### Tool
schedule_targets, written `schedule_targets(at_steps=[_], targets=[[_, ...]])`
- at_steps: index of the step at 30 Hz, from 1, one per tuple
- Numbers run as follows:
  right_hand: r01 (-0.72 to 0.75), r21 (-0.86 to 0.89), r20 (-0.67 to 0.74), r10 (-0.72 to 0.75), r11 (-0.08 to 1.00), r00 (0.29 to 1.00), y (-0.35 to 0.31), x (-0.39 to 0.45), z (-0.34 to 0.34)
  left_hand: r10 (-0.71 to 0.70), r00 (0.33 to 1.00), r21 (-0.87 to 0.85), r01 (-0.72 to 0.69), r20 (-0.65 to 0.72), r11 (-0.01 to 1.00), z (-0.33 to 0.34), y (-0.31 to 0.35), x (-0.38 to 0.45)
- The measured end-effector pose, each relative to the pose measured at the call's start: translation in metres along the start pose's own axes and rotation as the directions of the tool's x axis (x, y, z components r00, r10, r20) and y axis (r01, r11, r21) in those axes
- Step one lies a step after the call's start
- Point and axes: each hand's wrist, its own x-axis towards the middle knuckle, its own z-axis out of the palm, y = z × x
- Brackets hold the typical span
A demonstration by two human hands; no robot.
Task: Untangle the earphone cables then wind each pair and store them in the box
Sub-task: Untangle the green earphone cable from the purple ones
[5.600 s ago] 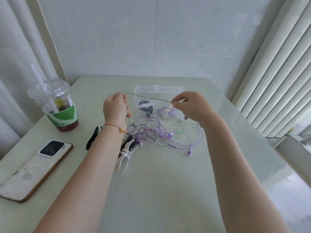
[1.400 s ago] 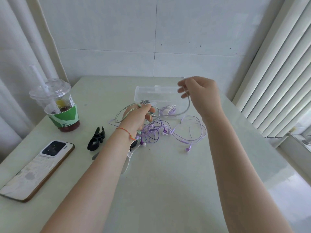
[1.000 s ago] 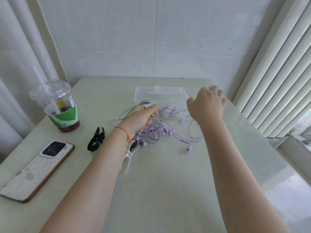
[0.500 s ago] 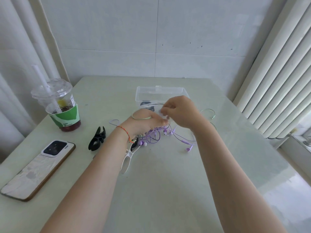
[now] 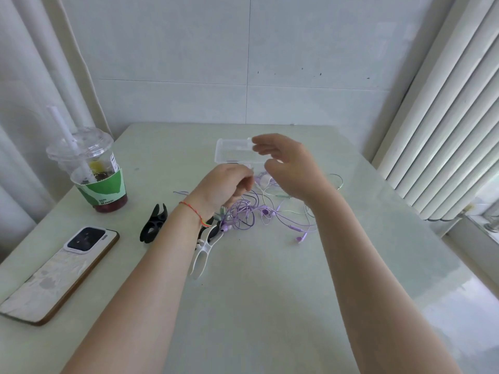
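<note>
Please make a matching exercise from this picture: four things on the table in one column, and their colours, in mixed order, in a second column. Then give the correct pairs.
Things:
1. storage box
2. drink cup sleeve
3. cable clip nearest the phone
4. tangled earphone cables

Colours:
A. black
B. mostly purple
C. clear
D. green

Pairs: 1-C, 2-D, 3-A, 4-B
</note>
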Motion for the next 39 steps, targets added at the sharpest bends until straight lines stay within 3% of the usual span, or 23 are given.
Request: schedule_targets(at_steps=[3, 11, 14, 19, 23, 26, 29, 33, 36, 39], targets=[[-0.079, 0.128, 0.097, 0.067, 0.989, 0.993, -0.009, -0.004, 0.009, 0.069, 0.996, -0.034, -0.067, 0.056, 0.997, 0.0, 0.003, -0.002], [-0.128, -0.018, 0.074, 0.129, 0.992, 0.989, -0.013, -0.007, 0.004, 0.272, 0.954, -0.056, -0.28, -0.128, 0.958, -0.002, 0.003, -0.002], [-0.111, -0.094, 0.068, 0.118, 0.989, 0.991, -0.011, -0.005, -0.002, 0.242, 0.965, -0.041, -0.248, -0.102, 0.968, -0.004, -0.001, 0.002], [-0.096, -0.301, -0.078, 0.076, 0.949, 0.994, 0.005, 0.002, -0.007, 0.061, 0.996, 0.372, -0.036, -0.057, 0.927, -0.008, -0.028, 0.011], [-0.153, -0.28, -0.266, 0.076, 0.948, 0.961, 0.012, 0.007, -0.005, 0.088, 0.989, 0.459, -0.025, -0.116, 0.888, -0.01, -0.036, 0.016], [-0.141, -0.172, -0.41, 0.059, 0.975, 0.91, 0.011, 0.007, -0.003, 0.085, 0.994, 0.453, -0.043, -0.071, 0.89, -0.01, -0.035, 0.015], [-0.167, -0.184, -0.34, 0.097, 0.969, 0.935, 0.011, 0.007, -0.002, 0.098, 0.994, 0.4, -0.074, -0.04, 0.914, -0.007, -0.034, 0.014], [-0.235, -0.243, -0.276, 0.165, 0.941, 0.947, 0.015, 0.006, 0.0, 0.094, 0.982, 0.201, -0.06, -0.165, 0.978, -0.006, -0.025, 0.015], [-0.258, -0.205, -0.285, 0.194, 0.944, 0.939, 0.014, 0.005, 0.0, 0.142, 0.975, 0.271, -0.091, -0.174, 0.958, -0.01, -0.025, 0.015], [-0.257, -0.114, -0.263, 0.22, 0.96, 0.939, 0.011, 0.003, -0.002, 0.159, 0.985, 0.327, -0.129, -0.067, 0.936, -0.009, -0.026, 0.012]])
